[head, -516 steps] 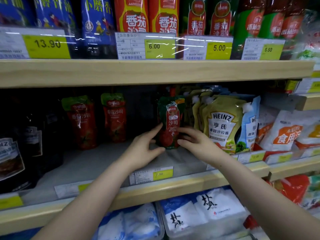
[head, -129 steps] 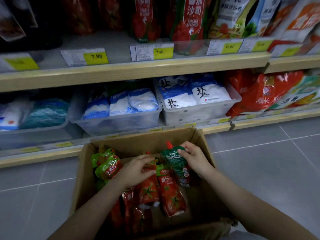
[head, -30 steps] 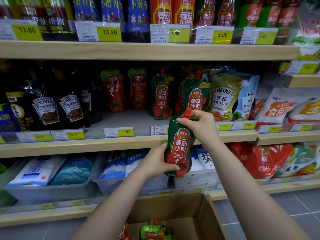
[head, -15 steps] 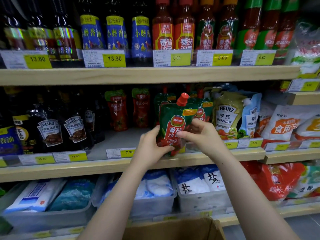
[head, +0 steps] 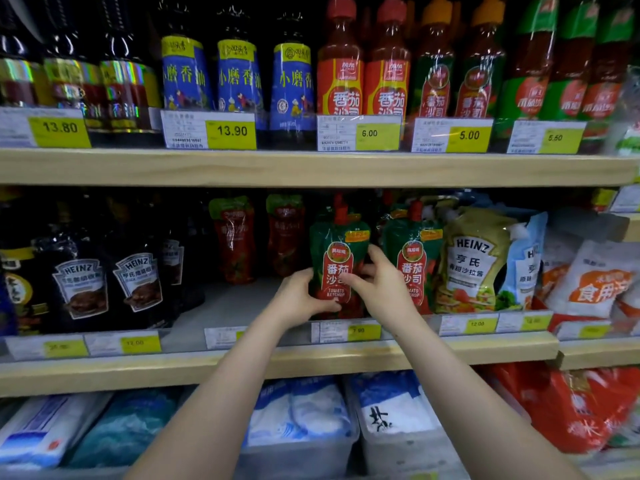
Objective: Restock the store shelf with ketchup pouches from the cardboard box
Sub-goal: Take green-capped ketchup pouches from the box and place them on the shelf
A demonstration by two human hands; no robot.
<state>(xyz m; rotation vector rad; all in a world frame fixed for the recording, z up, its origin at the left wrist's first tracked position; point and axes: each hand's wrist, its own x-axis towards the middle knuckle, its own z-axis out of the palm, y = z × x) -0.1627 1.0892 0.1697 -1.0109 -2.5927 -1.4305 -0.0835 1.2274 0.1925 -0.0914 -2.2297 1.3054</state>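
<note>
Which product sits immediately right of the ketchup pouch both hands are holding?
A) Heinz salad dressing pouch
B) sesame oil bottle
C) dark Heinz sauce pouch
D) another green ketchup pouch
D: the held ketchup pouch, gripped by the left hand and right hand, has a matching green ketchup pouch at its right.

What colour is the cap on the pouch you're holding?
Red; the cap tops the green ketchup pouch, clearest in the head view.

Both hands, left hand (head: 298, 296) and right hand (head: 382, 285), hold a ketchup pouch (head: 337, 261) upright on the middle shelf (head: 467, 351).
</note>
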